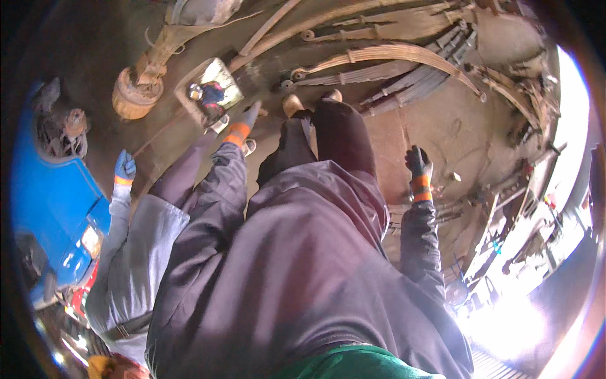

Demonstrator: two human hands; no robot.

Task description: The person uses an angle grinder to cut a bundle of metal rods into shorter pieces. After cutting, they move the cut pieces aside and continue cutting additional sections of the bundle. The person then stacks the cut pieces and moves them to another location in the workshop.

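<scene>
My left hand [247, 118], in a grey glove with an orange cuff, hangs beside my left leg with its fingers stretched out. It holds nothing that I can see. Below it on the floor is a shallow square pan [237, 95] with a blue-and-red bundle [213, 93] in it. On the other side my right hand [418, 163], in a dark glove with an orange cuff, hangs away from my body. Its fingers are loosely bent and apart, with nothing visible in them. Stacked leaf springs [391, 54] lie on the floor ahead of my shoes.
A co-worker stands close on my left, a gloved hand [125, 167] lowered. A blue vehicle body [53, 196] is at the far left. An axle end with a round drum [136, 98] lies ahead left. More leaf springs [514, 98] and metal parts line the right side, near bright daylight.
</scene>
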